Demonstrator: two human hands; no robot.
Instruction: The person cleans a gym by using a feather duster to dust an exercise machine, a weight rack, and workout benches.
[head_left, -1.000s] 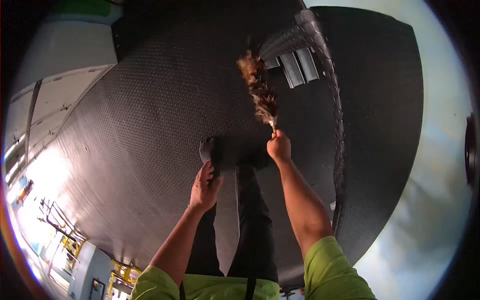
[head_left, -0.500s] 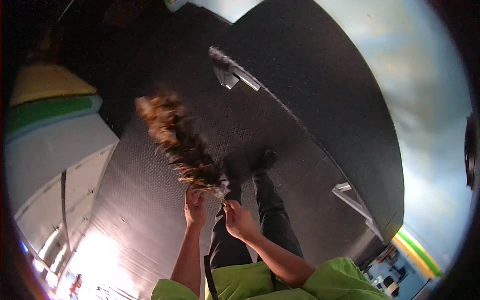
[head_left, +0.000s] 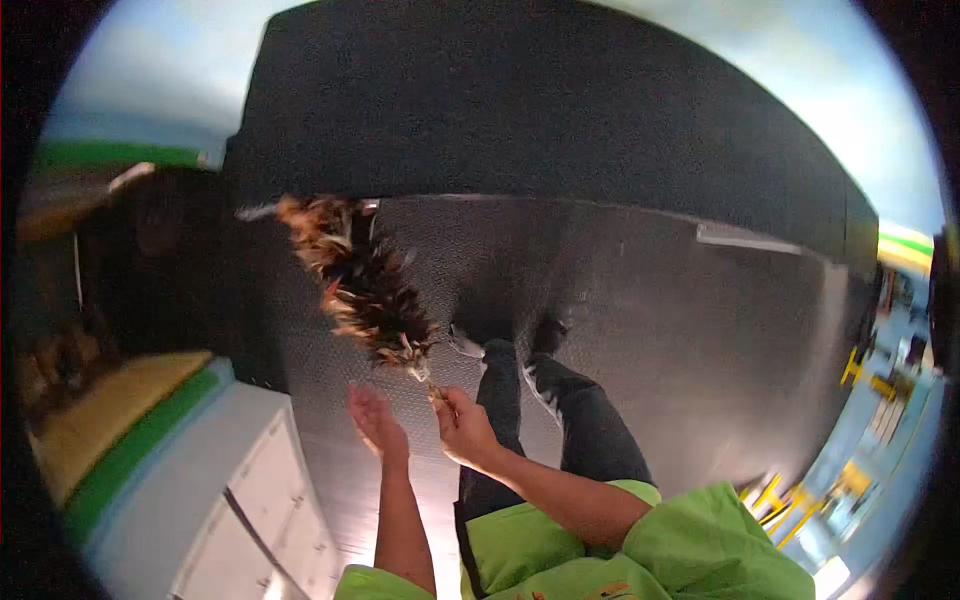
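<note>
A brown feather duster [head_left: 365, 285] slants up and to the left in front of me, its feathers spread over the dark textured floor and reaching the edge of a black panel. My right hand [head_left: 463, 428] is closed around its thin handle, just below the pale base of the feathers. To the left of it, my left hand [head_left: 378, 422] is held palm up with the fingers apart, below the feathers and holding nothing. A gap separates it from the duster.
The long black panel [head_left: 560, 110] crosses the upper view. A white cabinet [head_left: 255, 490] with a green and yellow top edge stands at the lower left. Yellow frames [head_left: 790, 510] show at the lower right. My legs are below on the dark floor [head_left: 660, 330].
The view has turned, bringing the black panel across the top. My right hand has brought the duster left, near my left hand. Since half a second ago, my left hand has come clear of the feathers.
</note>
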